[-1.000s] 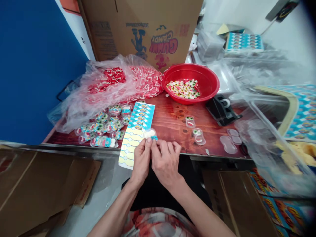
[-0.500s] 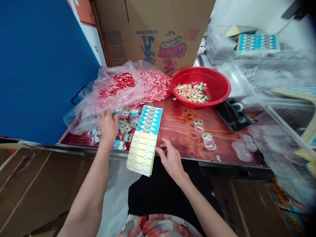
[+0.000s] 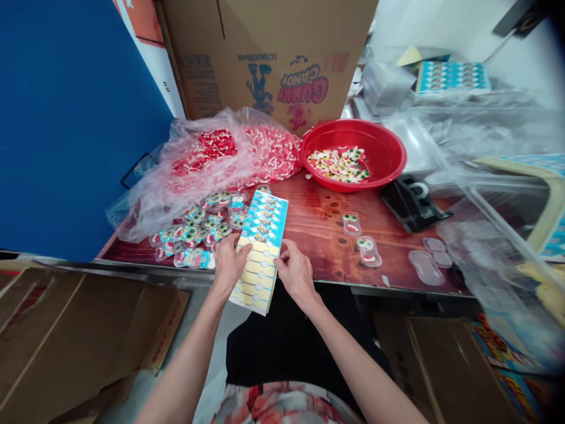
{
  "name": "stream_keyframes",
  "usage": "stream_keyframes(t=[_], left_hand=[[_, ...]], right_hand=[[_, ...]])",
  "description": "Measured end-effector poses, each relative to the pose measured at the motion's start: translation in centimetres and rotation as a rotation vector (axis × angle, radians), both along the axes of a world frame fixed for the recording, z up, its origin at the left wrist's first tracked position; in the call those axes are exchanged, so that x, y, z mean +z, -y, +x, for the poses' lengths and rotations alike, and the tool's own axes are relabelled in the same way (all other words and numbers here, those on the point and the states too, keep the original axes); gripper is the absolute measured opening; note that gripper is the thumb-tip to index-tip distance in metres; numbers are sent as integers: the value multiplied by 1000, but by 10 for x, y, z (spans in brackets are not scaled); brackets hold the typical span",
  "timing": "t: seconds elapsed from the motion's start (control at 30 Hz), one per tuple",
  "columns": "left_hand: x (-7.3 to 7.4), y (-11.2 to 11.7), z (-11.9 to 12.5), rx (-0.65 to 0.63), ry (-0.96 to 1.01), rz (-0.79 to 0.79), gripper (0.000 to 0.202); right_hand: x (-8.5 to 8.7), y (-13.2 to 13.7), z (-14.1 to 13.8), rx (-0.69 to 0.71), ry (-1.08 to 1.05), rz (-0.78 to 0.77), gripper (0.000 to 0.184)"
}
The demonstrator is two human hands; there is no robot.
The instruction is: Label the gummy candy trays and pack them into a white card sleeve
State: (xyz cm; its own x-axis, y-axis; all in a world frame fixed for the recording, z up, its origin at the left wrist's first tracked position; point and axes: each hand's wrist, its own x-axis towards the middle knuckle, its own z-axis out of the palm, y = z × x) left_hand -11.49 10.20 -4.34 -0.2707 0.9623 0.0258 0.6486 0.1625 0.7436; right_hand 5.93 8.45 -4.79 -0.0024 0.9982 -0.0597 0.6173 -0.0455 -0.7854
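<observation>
A sheet of stickers [image 3: 266,219] lies over the table's front edge, blue printed labels at its far end and bare yellow backing nearer me. My left hand [image 3: 229,263] is closed at its left edge, thumb over the backing and the other fingers partly hidden. At the right edge my right hand [image 3: 296,270] pinches the sheet's border between thumb and curled fingers. Left of the sheet is a pile of small clear candy packs [image 3: 194,232] with eyeball candies and blue labels. Two unlabelled candy packs, a farther one [image 3: 352,224] and a nearer one [image 3: 368,251], lie to the right.
Behind the pile slumps a clear bag of red and white candies [image 3: 265,150]. A red basin [image 3: 392,156] holds eyeball candies. A black tape dispenser [image 3: 412,206] and empty plastic shells [image 3: 426,268] lie to the right. A cardboard box [image 3: 273,35] stands at the back.
My left hand has moved right and toward me, from the pile of packs to the sheet's left edge. My right hand has shifted slightly and closed at the right edge.
</observation>
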Motion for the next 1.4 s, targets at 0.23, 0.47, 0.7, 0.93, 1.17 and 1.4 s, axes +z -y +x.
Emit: stream_keyframes(t=[0.23,0.47,0.7,0.93,1.17,1.4], left_hand=[[26,25,35,-43,701,-1,24],[40,40,56,-131,691,11,20],[45,39,61,-325,463,119,18],[54,38,66,-471,249,226,18],[47,39,69,-454,298,202,19],[29,7,49,-53,71,229,19]], right_hand=[[14,7,8,131,-152,417,30],[37,-2,27,235,-341,343,26],[47,-5,53,386,-366,275,25],[70,-1,59,335,-271,244,22],[62,1,54,179,-505,129,16],[46,-9,63,-378,-1118,91,15]])
